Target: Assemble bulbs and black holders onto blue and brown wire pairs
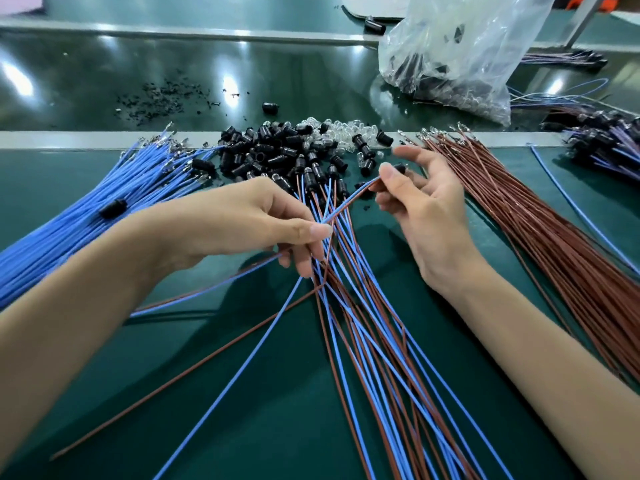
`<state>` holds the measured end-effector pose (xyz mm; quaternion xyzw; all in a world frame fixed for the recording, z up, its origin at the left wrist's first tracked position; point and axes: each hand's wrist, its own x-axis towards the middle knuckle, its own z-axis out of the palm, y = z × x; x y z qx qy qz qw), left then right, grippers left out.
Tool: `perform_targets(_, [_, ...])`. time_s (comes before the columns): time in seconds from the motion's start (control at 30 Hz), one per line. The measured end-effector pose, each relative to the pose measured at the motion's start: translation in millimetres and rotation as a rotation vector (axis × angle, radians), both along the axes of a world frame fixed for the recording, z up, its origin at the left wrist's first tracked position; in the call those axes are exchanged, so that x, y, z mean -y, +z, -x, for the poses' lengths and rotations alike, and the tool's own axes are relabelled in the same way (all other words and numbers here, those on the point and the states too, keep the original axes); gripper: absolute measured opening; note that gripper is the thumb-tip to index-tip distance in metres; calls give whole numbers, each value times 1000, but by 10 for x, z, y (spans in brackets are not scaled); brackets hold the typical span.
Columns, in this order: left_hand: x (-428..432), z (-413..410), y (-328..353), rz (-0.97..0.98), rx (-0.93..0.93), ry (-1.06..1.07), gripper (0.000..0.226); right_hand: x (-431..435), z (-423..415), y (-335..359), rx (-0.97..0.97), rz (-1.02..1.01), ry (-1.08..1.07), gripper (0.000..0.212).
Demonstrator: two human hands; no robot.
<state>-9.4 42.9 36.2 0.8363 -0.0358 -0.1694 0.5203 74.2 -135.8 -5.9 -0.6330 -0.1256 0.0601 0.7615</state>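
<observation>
Left wire bundle (86,202) spreads across the table (242,393) on my left, one stray holder (112,207) lying on it. Right wire bundle (519,220) fans out on my right. Between them, further back, sits the holder pile (270,154), bulbs (332,128) just behind it. In front of me the assembled wire pairs (363,323) lie crossed, under my left hand (242,220). One wire pair (349,202) runs across to my right hand (422,202), pinched at both ends. Bag (450,57) stands behind, to the right.
</observation>
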Motion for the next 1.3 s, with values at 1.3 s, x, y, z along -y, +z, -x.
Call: perform_targets(1.3, [444, 171, -39, 98, -401, -404, 35, 225, 463, 287, 194, 1250, 336, 59])
